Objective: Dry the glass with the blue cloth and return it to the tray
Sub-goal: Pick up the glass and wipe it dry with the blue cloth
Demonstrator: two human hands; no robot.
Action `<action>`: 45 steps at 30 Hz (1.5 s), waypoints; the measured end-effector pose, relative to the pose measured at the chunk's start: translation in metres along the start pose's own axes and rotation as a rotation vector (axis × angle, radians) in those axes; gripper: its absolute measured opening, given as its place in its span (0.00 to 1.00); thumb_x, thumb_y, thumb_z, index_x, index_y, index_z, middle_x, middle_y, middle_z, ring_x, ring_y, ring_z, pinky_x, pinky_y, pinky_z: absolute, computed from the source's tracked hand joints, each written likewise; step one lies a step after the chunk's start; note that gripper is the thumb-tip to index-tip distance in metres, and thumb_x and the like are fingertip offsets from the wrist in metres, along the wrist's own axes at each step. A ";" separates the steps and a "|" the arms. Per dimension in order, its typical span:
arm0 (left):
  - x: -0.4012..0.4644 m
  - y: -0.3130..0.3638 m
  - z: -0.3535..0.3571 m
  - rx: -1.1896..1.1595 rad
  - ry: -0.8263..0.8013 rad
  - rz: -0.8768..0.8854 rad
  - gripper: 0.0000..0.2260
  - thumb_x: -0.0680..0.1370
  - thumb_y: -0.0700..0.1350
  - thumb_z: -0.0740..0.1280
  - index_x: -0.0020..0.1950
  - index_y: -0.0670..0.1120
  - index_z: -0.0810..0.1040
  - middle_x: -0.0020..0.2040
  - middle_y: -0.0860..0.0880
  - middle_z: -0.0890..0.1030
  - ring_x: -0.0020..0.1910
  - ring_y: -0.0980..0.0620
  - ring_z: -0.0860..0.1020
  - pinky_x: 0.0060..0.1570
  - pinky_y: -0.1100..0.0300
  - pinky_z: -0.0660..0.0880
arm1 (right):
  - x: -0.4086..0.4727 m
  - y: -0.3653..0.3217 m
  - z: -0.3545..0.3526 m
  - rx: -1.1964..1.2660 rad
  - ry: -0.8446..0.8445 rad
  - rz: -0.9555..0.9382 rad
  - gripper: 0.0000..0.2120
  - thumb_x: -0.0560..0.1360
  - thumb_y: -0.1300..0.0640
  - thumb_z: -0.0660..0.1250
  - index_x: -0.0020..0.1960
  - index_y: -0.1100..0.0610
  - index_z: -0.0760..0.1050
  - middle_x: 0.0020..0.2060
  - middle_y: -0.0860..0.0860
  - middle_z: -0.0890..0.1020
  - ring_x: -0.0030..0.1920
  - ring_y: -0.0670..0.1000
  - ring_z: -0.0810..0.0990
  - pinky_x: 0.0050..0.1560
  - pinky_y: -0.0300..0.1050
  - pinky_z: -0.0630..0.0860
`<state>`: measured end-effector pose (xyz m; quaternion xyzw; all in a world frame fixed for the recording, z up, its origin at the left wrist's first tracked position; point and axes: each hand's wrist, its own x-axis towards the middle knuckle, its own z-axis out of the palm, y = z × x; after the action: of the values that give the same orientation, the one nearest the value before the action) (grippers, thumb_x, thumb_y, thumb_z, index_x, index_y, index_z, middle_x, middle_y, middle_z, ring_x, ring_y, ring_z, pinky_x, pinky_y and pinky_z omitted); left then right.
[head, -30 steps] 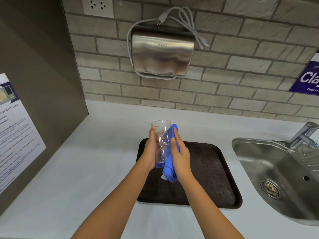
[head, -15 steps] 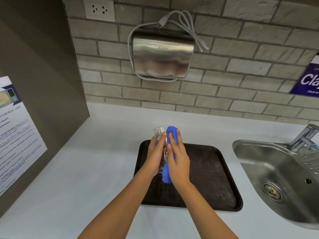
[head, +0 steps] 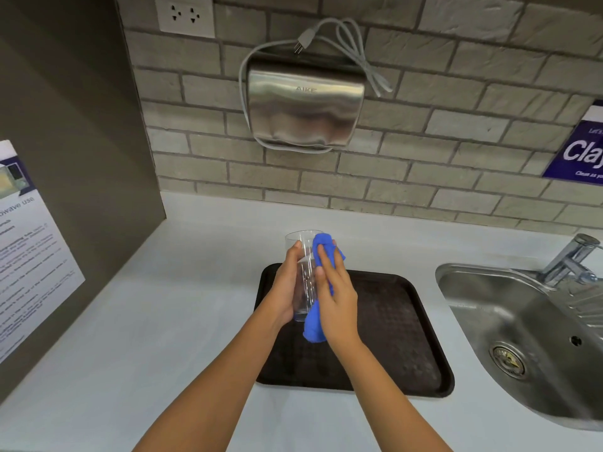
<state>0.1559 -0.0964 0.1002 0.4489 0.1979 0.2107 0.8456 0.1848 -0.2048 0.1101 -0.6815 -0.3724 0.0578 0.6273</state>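
Hands wipe glass below "AIKE"-branded dryer.

Shared pantry or office kitchenette. Evidence: white countertop against a grey brick backsplash; stainless sink with faucet right of the hands; wall-mounted AIKE hand dryer above them; posted microwave-use notice left; purple clean-up sign right.
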 end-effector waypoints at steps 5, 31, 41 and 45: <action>0.005 0.003 -0.003 -0.111 -0.004 -0.037 0.26 0.73 0.68 0.64 0.57 0.51 0.86 0.55 0.45 0.88 0.53 0.47 0.87 0.44 0.53 0.84 | 0.011 -0.001 -0.008 0.187 -0.077 0.189 0.17 0.78 0.39 0.59 0.66 0.28 0.68 0.75 0.40 0.65 0.75 0.44 0.64 0.74 0.53 0.65; 0.003 0.006 0.015 0.123 0.077 0.048 0.24 0.77 0.61 0.68 0.68 0.48 0.78 0.59 0.42 0.85 0.56 0.44 0.85 0.53 0.50 0.82 | 0.039 0.008 -0.004 0.289 0.088 0.343 0.19 0.82 0.47 0.56 0.73 0.41 0.66 0.71 0.52 0.73 0.68 0.54 0.75 0.68 0.57 0.73; 0.007 0.015 0.016 0.064 0.056 -0.009 0.25 0.78 0.64 0.65 0.67 0.49 0.79 0.57 0.39 0.86 0.56 0.42 0.85 0.55 0.49 0.81 | 0.030 -0.004 0.001 0.092 0.030 0.195 0.17 0.82 0.45 0.57 0.69 0.32 0.66 0.72 0.37 0.63 0.68 0.36 0.67 0.59 0.23 0.68; 0.006 0.019 0.022 0.046 0.028 -0.049 0.25 0.78 0.63 0.64 0.64 0.45 0.81 0.56 0.40 0.86 0.52 0.44 0.86 0.47 0.53 0.83 | 0.047 0.010 -0.014 0.458 0.029 0.454 0.18 0.80 0.42 0.61 0.65 0.47 0.77 0.56 0.54 0.85 0.53 0.53 0.85 0.52 0.48 0.82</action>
<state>0.1687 -0.0987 0.1268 0.4604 0.2255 0.1917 0.8369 0.2307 -0.1884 0.1229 -0.5889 -0.1792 0.2688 0.7408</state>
